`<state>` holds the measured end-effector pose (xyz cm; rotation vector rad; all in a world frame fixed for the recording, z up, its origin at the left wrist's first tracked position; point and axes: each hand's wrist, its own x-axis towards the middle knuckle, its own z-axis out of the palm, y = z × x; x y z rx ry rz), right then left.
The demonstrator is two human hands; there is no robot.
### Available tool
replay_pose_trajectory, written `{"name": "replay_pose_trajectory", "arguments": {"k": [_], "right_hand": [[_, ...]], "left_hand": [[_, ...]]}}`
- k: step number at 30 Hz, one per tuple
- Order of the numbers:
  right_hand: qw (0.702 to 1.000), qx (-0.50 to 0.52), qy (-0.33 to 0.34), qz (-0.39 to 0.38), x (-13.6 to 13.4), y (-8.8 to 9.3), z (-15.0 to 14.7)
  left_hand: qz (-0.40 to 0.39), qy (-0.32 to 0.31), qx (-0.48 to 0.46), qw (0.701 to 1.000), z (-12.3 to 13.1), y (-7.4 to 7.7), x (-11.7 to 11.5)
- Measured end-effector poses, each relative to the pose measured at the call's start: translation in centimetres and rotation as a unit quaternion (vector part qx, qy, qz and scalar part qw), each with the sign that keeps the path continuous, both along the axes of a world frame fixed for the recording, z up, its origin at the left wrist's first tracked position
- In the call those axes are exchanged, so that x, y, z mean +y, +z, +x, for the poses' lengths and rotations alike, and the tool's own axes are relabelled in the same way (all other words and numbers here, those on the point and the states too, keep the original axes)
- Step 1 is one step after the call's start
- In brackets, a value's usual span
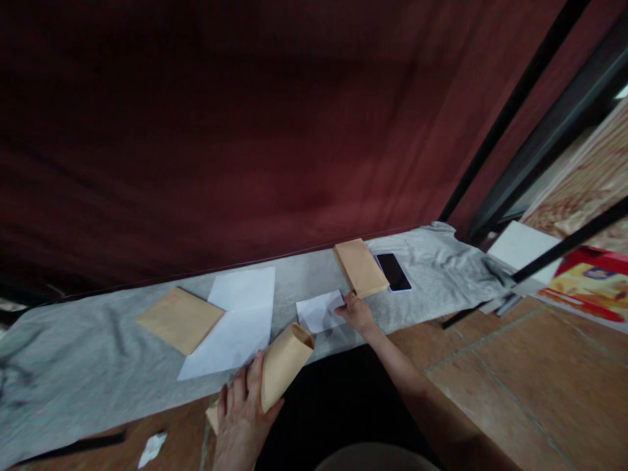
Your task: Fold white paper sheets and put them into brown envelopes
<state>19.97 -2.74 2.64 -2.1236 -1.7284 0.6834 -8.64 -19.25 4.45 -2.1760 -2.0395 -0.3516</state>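
Observation:
My left hand (243, 412) is closed around a brown paper envelope (282, 363) whose mouth is bowed open and points up and away from me. My right hand (357, 313) reaches forward and pinches the edge of a small folded white paper (318, 312) lying on the grey cloth (98, 366). Just beyond that hand lies a stack of brown envelopes (360, 267). A large white sheet (235, 324) lies left of the folded paper, partly under another brown envelope (180, 319).
A black phone (393, 271) lies face up right of the envelope stack. A dark red curtain (245, 131) hangs behind the cloth. White paper (520, 247) and a red printed box (589, 281) lie at the right. A paper scrap (152, 449) sits on the tiled floor (515, 379).

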Motion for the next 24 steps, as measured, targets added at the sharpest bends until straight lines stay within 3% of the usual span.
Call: {"name": "replay_pose_trajectory", "arguments": {"k": [8, 13, 15, 19, 20, 24], "right_hand": [[0.990, 0.127, 0.001, 0.054, -0.5, -1.0, 0.9], [0.967, 0.239, 0.012, 0.085, -1.6, -0.5, 2.4], [0.950, 0.299, 0.021, 0.091, -2.4, 0.1, 2.8], [0.887, 0.450, 0.019, 0.100, -4.2, 0.8, 3.1], [0.885, 0.453, 0.018, 0.108, -4.6, 0.8, 3.1], [0.924, 0.341, 0.063, 0.164, -5.6, 0.6, 3.1]], "left_hand": [[-0.019, 0.016, -0.002, 1.000, -0.6, -0.3, -0.5], [-0.016, 0.022, -0.003, 1.000, -0.6, -0.4, -0.7], [-0.009, 0.025, -0.007, 1.000, -0.5, -0.4, -0.7], [-0.004, 0.023, -0.012, 1.000, -0.5, -0.5, -0.6], [-0.003, 0.022, -0.011, 1.000, -0.5, -0.6, -0.5], [-0.001, 0.018, -0.002, 1.000, -0.7, -1.4, -0.3]]}}
